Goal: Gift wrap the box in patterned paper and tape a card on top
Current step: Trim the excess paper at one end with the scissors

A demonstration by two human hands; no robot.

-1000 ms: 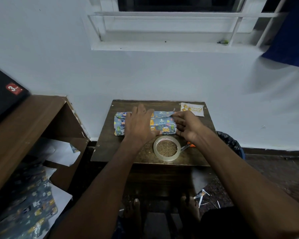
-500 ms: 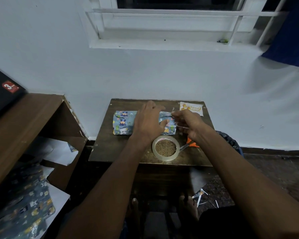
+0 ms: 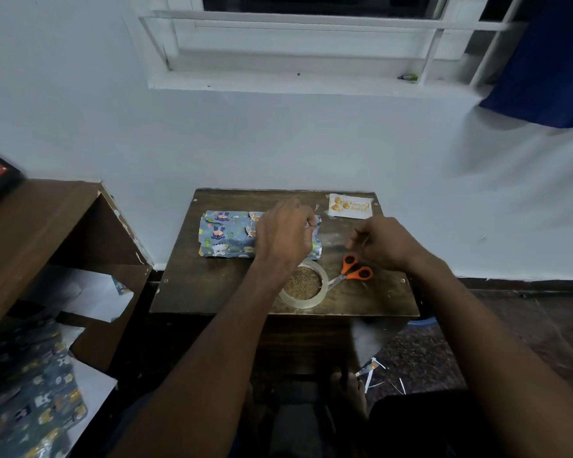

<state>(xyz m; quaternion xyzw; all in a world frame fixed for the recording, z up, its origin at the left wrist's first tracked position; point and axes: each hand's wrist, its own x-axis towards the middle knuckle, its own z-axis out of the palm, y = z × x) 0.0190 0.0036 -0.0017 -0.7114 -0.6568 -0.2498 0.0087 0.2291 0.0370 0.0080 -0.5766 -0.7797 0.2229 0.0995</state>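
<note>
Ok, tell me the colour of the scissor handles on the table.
Orange, on the scissors; the head view, the only one, shows them.

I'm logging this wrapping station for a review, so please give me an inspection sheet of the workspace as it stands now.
Surface: small dark wooden table, scuffed.
Job's things: wrapped box at the table's back left, its right end under the left hand; card lies apart at the back right corner; tape roll lies flat in front; orange-handled scissors beside the roll.
Clutter: paper scraps on the floor.
Hands: left hand on the box's right end; right hand curled above the table, grip unclear.
Cables: nothing seen.
Surroundings: spare patterned paper lower left; shelf; window above.
</note>
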